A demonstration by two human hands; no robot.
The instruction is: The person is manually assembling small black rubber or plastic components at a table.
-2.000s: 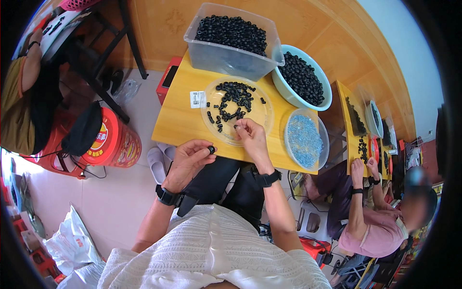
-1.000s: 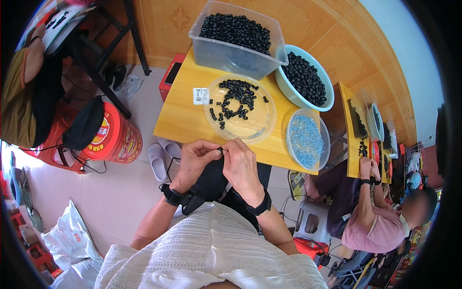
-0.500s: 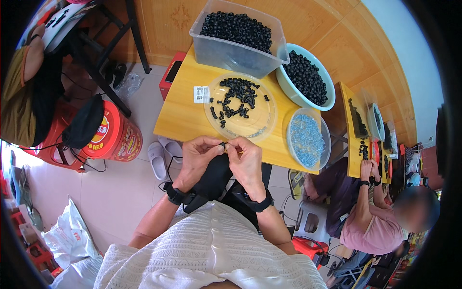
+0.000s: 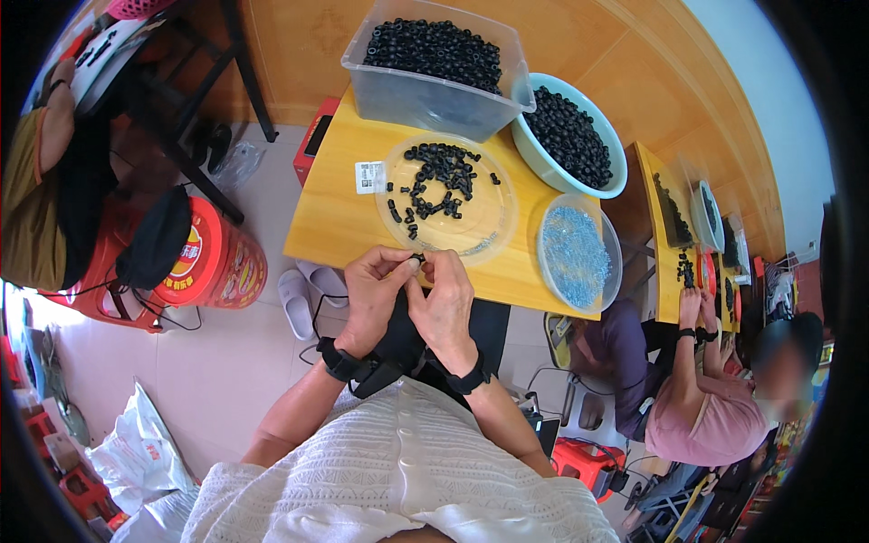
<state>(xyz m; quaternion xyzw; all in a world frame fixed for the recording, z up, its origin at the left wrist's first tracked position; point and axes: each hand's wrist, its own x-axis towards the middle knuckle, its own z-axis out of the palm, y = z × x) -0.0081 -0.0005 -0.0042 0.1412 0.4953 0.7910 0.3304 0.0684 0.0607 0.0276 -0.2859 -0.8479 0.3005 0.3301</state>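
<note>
Here are both hands, meeting just over the near edge of the yellow surface [image 4: 330, 217]. The left hand [image 4: 373, 290] comes up from the near left, wrist raised, thumb and fingers bent into a tight pinch. The right hand [image 4: 445, 303] mirrors it from the near right, its back turned upward, fingers curled inward until the tips all but touch the left's. And between those fingertips sits the small black piece [image 4: 418, 258], gripped from both sides! It's dark and short, mostly covered by the fingers; whether the right fingers pinch anything else there, I cannot tell.

Just beyond lies the clear round lid [image 4: 484, 217], carrying a loose scatter of black pieces [image 4: 444, 163], stubby and dull, thickest toward the far side, a few strays on the left. Farther back stands the clear box [image 4: 434, 107], heaped with more black ones, and to its right the pale blue bowl [image 4: 541, 167], also full. Near right, the clear tub [image 4: 612, 262] holds tiny light-blue bits.
</note>
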